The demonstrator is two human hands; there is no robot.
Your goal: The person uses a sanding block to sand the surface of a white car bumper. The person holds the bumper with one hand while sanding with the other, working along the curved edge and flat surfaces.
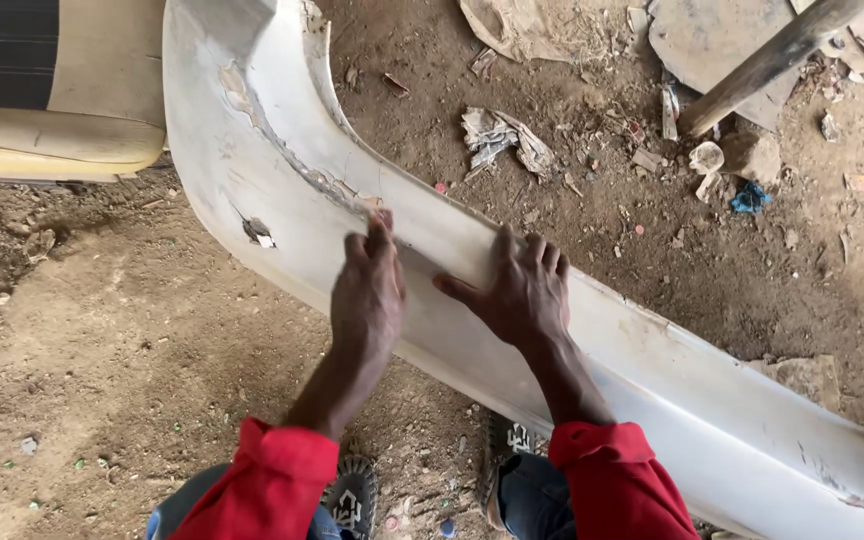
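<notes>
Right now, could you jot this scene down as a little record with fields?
Left hand: fingers curled over the upper edge of the white car bumper
Right hand: flat on the bumper
Bumper state: flaking paint, small hole
Ground: dirt floor with crumpled paper
Nearby: cream seat cushion, wooden handle

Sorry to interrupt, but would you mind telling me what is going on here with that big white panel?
A person in red sleeves has both hands on a long, curved white plastic car bumper lying on bare dirt ground. The left hand grips its upper edge beside cracked, flaking paint; the right hand rests flat on its face. Crumpled paper scraps and a wooden pole lie beyond it.
</notes>
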